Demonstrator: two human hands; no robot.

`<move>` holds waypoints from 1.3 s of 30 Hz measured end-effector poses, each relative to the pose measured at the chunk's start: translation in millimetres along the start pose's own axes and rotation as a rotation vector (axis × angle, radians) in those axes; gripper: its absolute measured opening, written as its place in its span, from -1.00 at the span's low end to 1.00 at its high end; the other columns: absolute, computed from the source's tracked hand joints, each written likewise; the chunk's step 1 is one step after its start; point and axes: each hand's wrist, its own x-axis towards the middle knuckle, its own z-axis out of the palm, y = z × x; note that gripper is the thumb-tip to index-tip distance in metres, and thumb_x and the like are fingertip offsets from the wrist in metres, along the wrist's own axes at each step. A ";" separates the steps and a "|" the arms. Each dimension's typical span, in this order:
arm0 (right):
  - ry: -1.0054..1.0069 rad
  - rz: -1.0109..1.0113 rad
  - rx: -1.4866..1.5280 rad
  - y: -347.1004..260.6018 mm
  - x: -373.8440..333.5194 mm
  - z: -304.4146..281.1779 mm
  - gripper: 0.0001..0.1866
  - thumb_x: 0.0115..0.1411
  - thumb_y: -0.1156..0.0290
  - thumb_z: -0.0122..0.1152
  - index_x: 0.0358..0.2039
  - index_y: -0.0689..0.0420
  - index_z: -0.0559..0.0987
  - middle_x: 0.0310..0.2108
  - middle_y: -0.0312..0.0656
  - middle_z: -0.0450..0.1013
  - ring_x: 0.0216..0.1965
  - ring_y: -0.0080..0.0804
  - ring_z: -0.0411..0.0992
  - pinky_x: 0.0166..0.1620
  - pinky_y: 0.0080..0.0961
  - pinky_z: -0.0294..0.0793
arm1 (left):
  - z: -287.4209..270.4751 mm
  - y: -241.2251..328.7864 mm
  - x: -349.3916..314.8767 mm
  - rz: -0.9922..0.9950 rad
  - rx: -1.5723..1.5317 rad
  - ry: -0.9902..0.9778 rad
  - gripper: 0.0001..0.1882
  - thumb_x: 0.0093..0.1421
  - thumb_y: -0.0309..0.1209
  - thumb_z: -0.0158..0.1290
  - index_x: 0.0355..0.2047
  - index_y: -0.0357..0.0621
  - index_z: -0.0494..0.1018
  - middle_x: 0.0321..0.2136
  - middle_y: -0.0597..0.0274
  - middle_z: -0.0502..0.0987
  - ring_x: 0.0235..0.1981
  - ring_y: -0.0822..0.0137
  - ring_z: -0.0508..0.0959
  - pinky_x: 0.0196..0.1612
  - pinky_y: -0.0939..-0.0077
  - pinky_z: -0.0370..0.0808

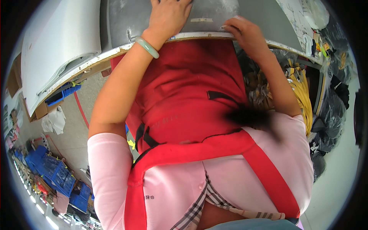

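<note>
My left hand (168, 18) rests on the dark grey table surface (132, 19), palm down, with its fingers partly cut off by the upper edge of the view. The fingers that show are spread, and I see nothing held in them. A pale green bangle (147, 47) sits on that wrist. My right hand (247, 35) is at the table's near edge, thumb and fingers drawn together; what they pinch, if anything, is too small to make out. A short tan strip (201, 20) lies on the grey surface between my hands.
A large white sheet roll (61, 42) lies at the table's left. Yellow strips (301, 92) hang below the table at the right, near black plastic bags (331, 111). Blue crates (53, 172) stand on the floor at the lower left. A white cloth or bag (54, 120) lies nearby.
</note>
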 end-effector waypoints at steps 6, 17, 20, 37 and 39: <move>0.004 0.526 0.303 2.4 -1.3 -8.7 -0.80 0.24 0.29 0.28 -0.28 0.17 0.60 -0.42 -0.09 0.54 -0.38 -0.20 0.53 -0.26 -0.33 0.48 | 2.6 0.0 0.0 0.010 -0.002 0.023 -0.73 0.37 -0.28 0.02 0.01 -0.04 0.53 0.03 0.08 0.46 0.17 0.04 0.41 0.32 -0.33 0.17; -0.064 0.435 0.287 15.4 21.7 -18.1 -0.77 0.21 0.30 0.30 -0.31 0.22 0.60 -0.50 -0.23 0.53 -0.48 -0.47 0.49 -0.31 -0.48 0.48 | -5.4 0.4 4.4 -0.037 -0.001 -0.124 -0.63 0.38 -0.24 -0.02 0.13 -0.06 0.48 0.13 0.05 0.44 0.26 0.04 0.36 0.35 -0.36 0.11; 0.051 0.430 0.320 44.9 51.6 -11.2 -0.79 0.27 0.31 0.28 -0.28 0.21 0.62 -0.49 -0.31 0.50 -0.46 -0.59 0.44 -0.34 -0.57 0.45 | 5.2 -4.5 1.4 0.036 0.063 0.115 -0.70 0.35 -0.24 0.07 0.04 0.02 0.56 0.02 0.18 0.54 0.12 0.05 0.50 0.21 -0.21 0.34; 0.164 -0.007 -0.187 98.0 175.0 15.0 -0.82 0.22 0.37 0.25 -0.37 0.25 0.61 -0.41 0.07 0.52 -0.32 0.11 0.50 -0.21 -0.13 0.46 | 5.7 -3.8 0.5 -0.028 0.047 -0.008 -0.65 0.34 -0.27 0.08 0.13 0.12 0.51 0.15 0.23 0.46 0.29 0.11 0.36 0.32 -0.36 0.13; 0.125 0.014 -0.298 97.9 177.7 10.3 -0.82 0.21 0.38 0.26 -0.35 0.26 0.61 -0.43 0.09 0.53 -0.33 0.11 0.51 -0.22 -0.14 0.48 | 7.8 -2.7 -0.7 -0.033 0.048 -0.002 -0.65 0.34 -0.27 0.08 0.12 0.12 0.51 0.15 0.23 0.46 0.29 0.12 0.37 0.32 -0.36 0.13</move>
